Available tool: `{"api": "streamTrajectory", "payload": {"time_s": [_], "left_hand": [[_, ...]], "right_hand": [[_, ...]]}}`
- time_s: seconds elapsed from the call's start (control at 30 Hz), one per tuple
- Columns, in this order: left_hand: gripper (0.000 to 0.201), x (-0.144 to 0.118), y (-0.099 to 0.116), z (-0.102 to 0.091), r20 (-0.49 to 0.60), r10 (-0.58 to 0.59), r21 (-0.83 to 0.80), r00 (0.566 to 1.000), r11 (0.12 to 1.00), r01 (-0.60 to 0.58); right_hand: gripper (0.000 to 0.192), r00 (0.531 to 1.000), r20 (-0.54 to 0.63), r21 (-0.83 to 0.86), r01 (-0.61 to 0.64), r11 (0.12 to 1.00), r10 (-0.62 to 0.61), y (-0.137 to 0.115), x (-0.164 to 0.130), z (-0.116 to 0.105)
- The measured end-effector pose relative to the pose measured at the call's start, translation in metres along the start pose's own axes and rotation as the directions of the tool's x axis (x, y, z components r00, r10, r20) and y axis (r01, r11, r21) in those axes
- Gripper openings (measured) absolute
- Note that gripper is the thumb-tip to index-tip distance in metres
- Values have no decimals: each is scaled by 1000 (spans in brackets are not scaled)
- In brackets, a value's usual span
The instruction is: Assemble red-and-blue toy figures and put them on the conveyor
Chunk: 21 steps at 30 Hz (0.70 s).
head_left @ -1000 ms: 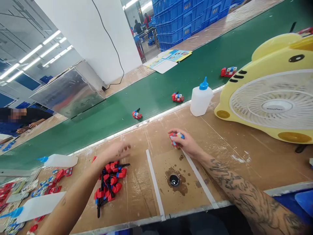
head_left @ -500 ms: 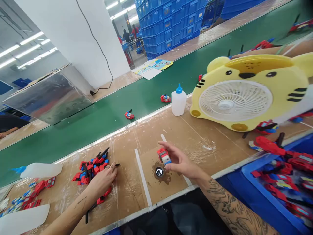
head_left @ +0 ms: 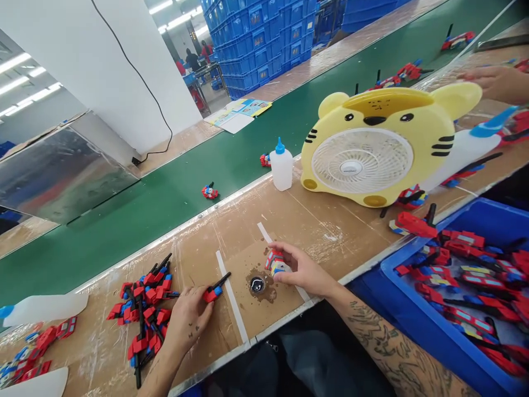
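low in the frame's middle, the right hand [head_left: 303, 271] pinches a small red-and-blue toy car body [head_left: 275, 261] just above a dark round glue cap [head_left: 257, 284] on the brown cardboard-topped counter [head_left: 330, 220]. left of it, the left hand [head_left: 188, 320] grips a red piece with a black rod [head_left: 215, 289], beside a heap of red and black parts [head_left: 142, 309]. a yellow tiger-shaped fan [head_left: 372, 143] stands upper right.

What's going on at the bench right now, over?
Left hand pinches a red-and-black part beside the parts pile. Right hand holds a small toy car by the glue pot. Nothing between them.
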<state>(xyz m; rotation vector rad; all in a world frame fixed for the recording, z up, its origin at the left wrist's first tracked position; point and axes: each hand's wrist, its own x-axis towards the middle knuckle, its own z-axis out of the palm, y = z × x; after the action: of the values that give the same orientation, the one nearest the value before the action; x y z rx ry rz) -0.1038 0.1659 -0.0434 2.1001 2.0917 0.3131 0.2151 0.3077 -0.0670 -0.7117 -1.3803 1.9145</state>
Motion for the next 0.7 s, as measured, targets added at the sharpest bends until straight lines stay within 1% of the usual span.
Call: {"api": "streamTrajectory", "payload": {"time_s": [0.1, 0.17, 0.23, 0.3, 0.33, 0.37, 0.4, 0.43, 0.5, 0.53, 0.6, 0.7], "left_hand": [[29, 8, 6, -3, 57, 40, 145, 998, 988, -47], [31, 17, 12, -11, 109, 34, 149, 993, 988, -50], [31, 27, 19, -22, 139, 31, 72, 990, 997, -41], [31, 35, 29, -31, 119, 58, -41, 991, 998, -54], [32, 37, 35, -34, 100, 98, -94, 990, 992, -88], [33, 39, 42, -36, 81, 160, -135, 984, 980, -149], [34, 40, 49, -37, 69, 245, -162, 967, 959, -232], [37, 41, 57, -36, 67, 340, -170, 938, 930, -325], [42, 43, 71, -32, 91, 512, -124, 854, 857, -500], [46, 44, 77, -30, 115, 571, -80, 813, 821, -565], [54, 47, 86, -27, 182, 629, 6, 756, 768, -640], [59, 54, 94, -27, 260, 663, 55, 702, 715, -697]], "right_hand": [[59, 996, -22, 54, -83, 995, 84, 7, 1, -4], [58, 994, -72, 59, -78, 995, 82, 10, 1, -4], [57, 991, -124, 64, -39, 997, 47, 10, 0, -4], [56, 985, -170, 81, -9, 997, 22, 10, 0, -2], [56, 981, -193, 94, -1, 996, 20, 10, -1, -2], [55, 976, -218, 110, 1, 994, 23, 9, -1, -2], [55, 970, -241, 125, 2, 992, 29, 9, -1, -1], [55, 966, -257, 138, 2, 990, 34, 9, -1, -2], [55, 963, -266, 153, 4, 988, 37, 10, -1, -3], [55, 964, -262, 156, 5, 988, 37, 10, -1, -3], [54, 967, -250, 163, 3, 987, 38, 11, -2, -5], [52, 973, -230, 181, 12, 983, 30, 13, -2, -8]]}}
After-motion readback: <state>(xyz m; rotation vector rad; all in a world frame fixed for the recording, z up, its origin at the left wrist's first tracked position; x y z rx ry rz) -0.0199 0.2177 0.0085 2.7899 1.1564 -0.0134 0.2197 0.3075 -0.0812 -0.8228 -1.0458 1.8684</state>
